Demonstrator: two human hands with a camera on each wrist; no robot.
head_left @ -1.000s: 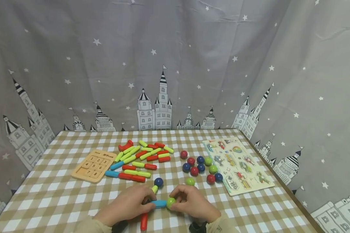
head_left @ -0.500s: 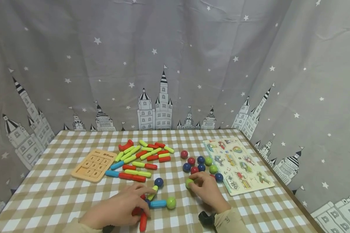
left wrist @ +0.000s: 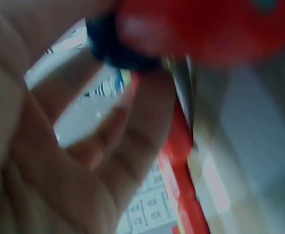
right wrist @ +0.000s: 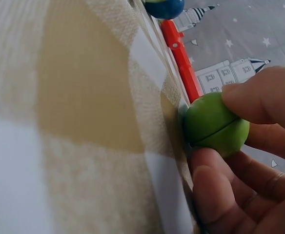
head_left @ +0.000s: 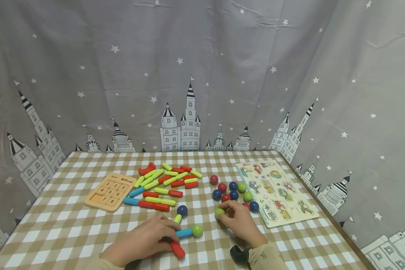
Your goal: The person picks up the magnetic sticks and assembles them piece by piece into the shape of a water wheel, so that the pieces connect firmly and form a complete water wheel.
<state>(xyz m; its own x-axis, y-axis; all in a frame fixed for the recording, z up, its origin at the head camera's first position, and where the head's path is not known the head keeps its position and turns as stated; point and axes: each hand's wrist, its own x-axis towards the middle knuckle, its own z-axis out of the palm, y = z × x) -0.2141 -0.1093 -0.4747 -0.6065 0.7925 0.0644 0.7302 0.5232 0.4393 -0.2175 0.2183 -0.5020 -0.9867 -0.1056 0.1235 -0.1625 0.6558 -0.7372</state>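
Nearest on the checked bench (head_left: 71, 228), left hand (head_left: 143, 240) lying over the near end of a small built figure, fingers (head_left: 167, 226) curled around the joint where a red stick (head_left: 177, 249) meets a blue stick (head_left: 183, 233); left wrist view too blurred to confirm more than red plastic against the palm. At the blue stick's far end, touching it, a green ball (head_left: 197, 230). Just right of that ball, right hand (head_left: 239, 221) with fingertips pinching a second green ball (right wrist: 215, 124), held against the cloth. Beyond the figure, a yellow-green stick (head_left: 177, 218) tipped by a dark blue ball (head_left: 182, 210). Farther back, right of the figure, a cluster of loose balls (head_left: 227, 189) beside a picture puzzle board (head_left: 276, 193); left, a pile of coloured sticks (head_left: 165, 182) and a wooden number board (head_left: 110, 191). Behind all, a grey castle-print curtain (head_left: 189, 75).
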